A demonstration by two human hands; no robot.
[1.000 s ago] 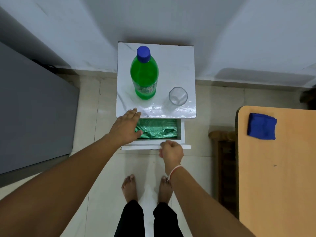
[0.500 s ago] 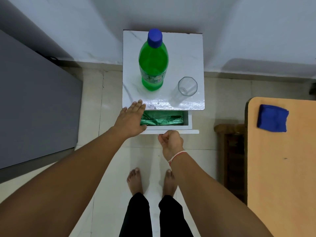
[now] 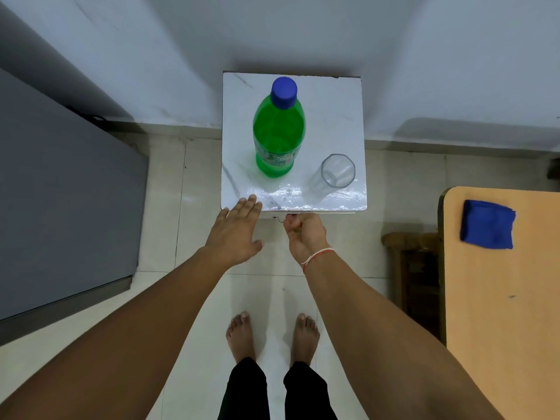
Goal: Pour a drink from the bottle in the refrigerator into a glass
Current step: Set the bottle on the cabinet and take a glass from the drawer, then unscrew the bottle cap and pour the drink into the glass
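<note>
Hands [image 3: 235, 234] flat, [image 3: 304, 234] perhaps gripping handle [image 3: 280, 219]

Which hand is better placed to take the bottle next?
Probably the left. The left hand lies open and flat at the white stand's front-left corner, directly below the capped green bottle. The right hand is curled at the stand's front edge, nearer the empty glass.
</note>
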